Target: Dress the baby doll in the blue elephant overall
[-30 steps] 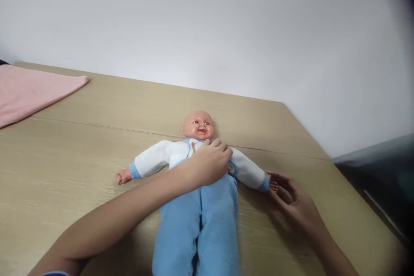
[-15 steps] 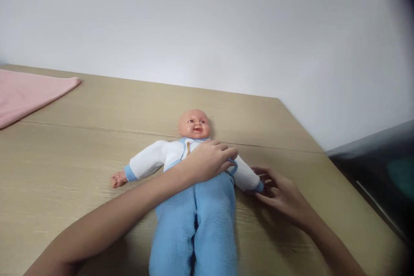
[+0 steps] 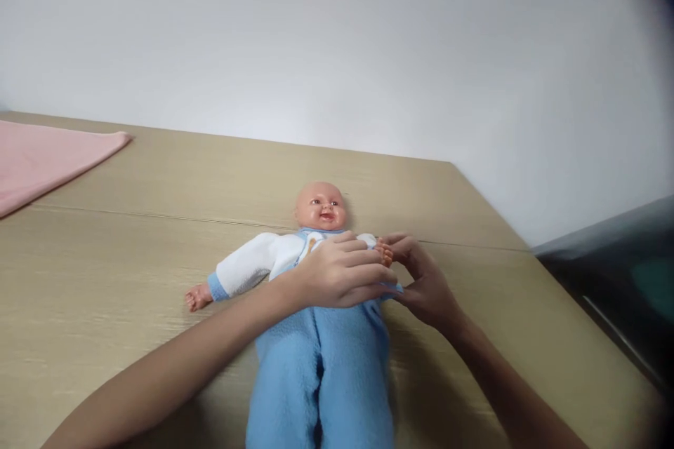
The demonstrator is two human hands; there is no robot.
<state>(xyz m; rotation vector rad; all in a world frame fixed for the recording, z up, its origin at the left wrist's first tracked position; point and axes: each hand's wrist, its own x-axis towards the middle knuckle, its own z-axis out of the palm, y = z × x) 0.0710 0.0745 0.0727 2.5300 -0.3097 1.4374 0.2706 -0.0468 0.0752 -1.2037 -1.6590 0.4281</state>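
**Doll's arm folded in under my hands**

The surface (image 3: 131,309) fills most of the view, and its near edge is cut off below. The doll (image 3: 319,358) lies on its back in the middle of it, head away from me, and the blue legs run out of the bottom of the frame. A pink cloth (image 3: 47,154) lies at the far left, only partly in view. A dark shape (image 3: 605,273) at the right is too blurred to name.

My left hand (image 3: 340,273) lies across the doll's chest with the fingers stretched to the right. It hides the bib, so I cannot tell whether it grips any fabric. My right hand (image 3: 424,284) curls narrowly round the doll's near arm. The sleeve is hidden and only the doll's tiny hand (image 3: 384,252) peeks out above my fingers.

Half a second ago that arm lay stretched out on the surface with my right hand at its cuff. Now it is bent up against the chest. My left hand has stayed put.
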